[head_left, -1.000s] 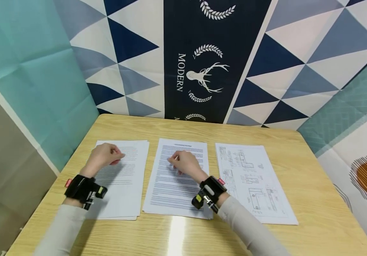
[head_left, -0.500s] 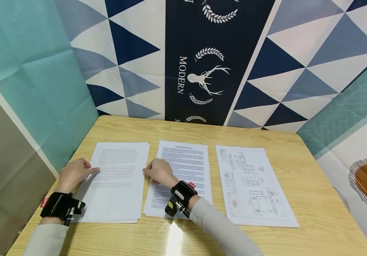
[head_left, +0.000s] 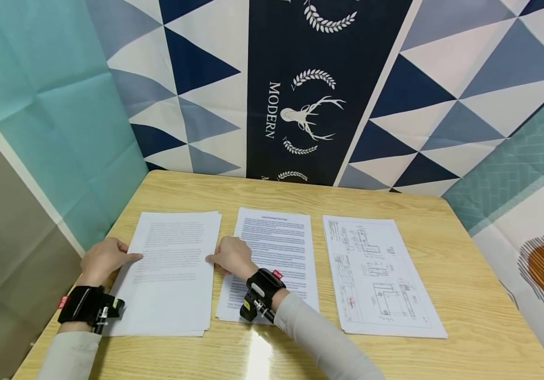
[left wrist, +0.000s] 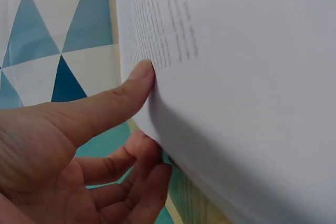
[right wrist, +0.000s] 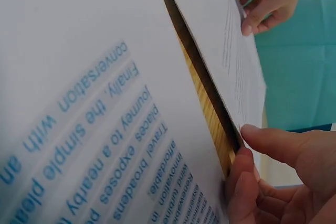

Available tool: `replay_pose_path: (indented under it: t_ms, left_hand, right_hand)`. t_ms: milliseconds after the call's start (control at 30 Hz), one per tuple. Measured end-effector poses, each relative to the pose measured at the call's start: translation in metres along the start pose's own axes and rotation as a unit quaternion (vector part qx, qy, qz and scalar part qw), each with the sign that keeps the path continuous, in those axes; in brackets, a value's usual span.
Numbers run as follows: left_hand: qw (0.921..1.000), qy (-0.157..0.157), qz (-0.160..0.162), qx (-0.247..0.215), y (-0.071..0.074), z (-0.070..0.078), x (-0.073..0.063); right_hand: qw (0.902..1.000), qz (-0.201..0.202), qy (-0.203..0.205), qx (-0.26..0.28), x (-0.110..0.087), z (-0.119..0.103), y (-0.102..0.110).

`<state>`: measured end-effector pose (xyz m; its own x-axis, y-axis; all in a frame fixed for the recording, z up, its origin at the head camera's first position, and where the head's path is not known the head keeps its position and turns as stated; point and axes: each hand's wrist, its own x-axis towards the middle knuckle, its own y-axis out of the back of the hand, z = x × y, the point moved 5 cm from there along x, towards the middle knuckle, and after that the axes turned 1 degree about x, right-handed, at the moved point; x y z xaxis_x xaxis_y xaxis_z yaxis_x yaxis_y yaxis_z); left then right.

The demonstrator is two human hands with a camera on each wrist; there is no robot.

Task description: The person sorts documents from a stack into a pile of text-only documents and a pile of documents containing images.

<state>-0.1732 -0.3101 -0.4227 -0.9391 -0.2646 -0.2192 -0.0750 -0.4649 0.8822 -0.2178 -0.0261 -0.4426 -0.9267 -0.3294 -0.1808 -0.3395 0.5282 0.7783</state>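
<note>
A stack of white printed paper (head_left: 167,301) lies at the left of the table, text on its upper half. My left hand (head_left: 104,259) grips its left edge, thumb on top and fingers curled beneath, as the left wrist view shows at the paper's margin (left wrist: 252,103). At the opposite edge my right hand (head_left: 232,256) pinches the same stack between thumb (right wrist: 273,142) and bent fingers. A dark gap shows under that edge in the right wrist view. My right hand and wrist overlap the middle stack of text sheets (head_left: 276,232), hiding part of its left side.
To the right lies a third stack, sheets with technical line drawings (head_left: 383,274). All three rest on a light wooden table (head_left: 480,295). Patterned cloth (head_left: 205,79) hangs behind the table, and a teal and grey-brown cloth (head_left: 58,116) borders its left side.
Both hands came down from above the papers; the left moved out to the left stack's left edge, the right moved left to its right edge. Both now hold that stack.
</note>
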Motion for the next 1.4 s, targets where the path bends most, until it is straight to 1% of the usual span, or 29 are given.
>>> replay_pose_path:
  t_ms: [100,233,433,567,633,700,800,900,967,1067,1100,1167,1267,1300,1400]
  left_hand:
    - [0.9999,-0.001,0.006,-0.012,0.001,-0.003,-0.002]
    - [0.9989,-0.021,0.036,-0.021,0.005,-0.004,-0.006]
    - [0.9952,-0.047,0.081,-0.027,0.015,-0.005,-0.011]
    - [0.9927,-0.065,0.096,-0.034,0.023,-0.006,-0.015]
    - [0.9924,-0.074,0.092,-0.037,0.025,-0.005,-0.015]
    - [0.9925,-0.08,0.077,-0.053,0.027,-0.004,-0.014]
    - [0.9908,-0.083,0.038,-0.1,0.029,-0.002,-0.012]
    - [0.9852,-0.08,-0.005,-0.152,0.03,-0.001,-0.013]
    - [0.9818,-0.073,-0.031,-0.173,0.03,-0.001,-0.013]
    - [0.9774,-0.063,-0.053,-0.195,0.029,-0.001,-0.014]
    - [0.9759,-0.058,-0.056,-0.203,0.028,-0.001,-0.014]
    - [0.9754,-0.057,-0.057,-0.205,0.027,0.0,-0.015]
    - [0.9773,-0.07,-0.04,-0.196,0.025,0.004,-0.015]
    - [0.9783,-0.075,-0.035,-0.19,0.024,0.007,-0.015]
    - [0.984,-0.1,-0.015,-0.147,0.02,0.018,-0.014]
  right_hand:
    - [0.9999,0.001,0.007,-0.015,0.0,0.0,-0.002]
    - [0.9996,0.0,0.017,-0.022,-0.001,0.0,-0.002]
    - [0.9998,0.0,0.016,0.007,-0.002,0.003,0.001]
    - [0.9992,0.005,0.032,0.022,-0.002,0.003,0.001]
    - [0.9984,0.008,0.044,0.033,-0.002,0.001,0.002]
    - [0.9977,0.007,0.052,0.043,-0.002,0.001,0.002]
    - [0.9968,0.007,0.057,0.056,-0.003,0.0,0.003]
    - [0.9969,0.008,0.055,0.056,-0.003,-0.001,0.004]
    - [0.997,0.009,0.054,0.054,-0.003,-0.001,0.005]
    - [0.9969,0.004,0.055,0.056,-0.003,-0.001,0.006]
    - [0.9967,0.001,0.056,0.059,-0.003,-0.002,0.005]
    - [0.9961,-0.004,0.059,0.065,-0.003,-0.002,0.005]
    - [0.9956,-0.012,0.06,0.071,-0.004,-0.001,0.007]
    - [0.9955,-0.013,0.06,0.072,-0.004,0.0,0.009]
    - [0.9954,-0.009,0.058,0.075,-0.004,0.004,0.017]
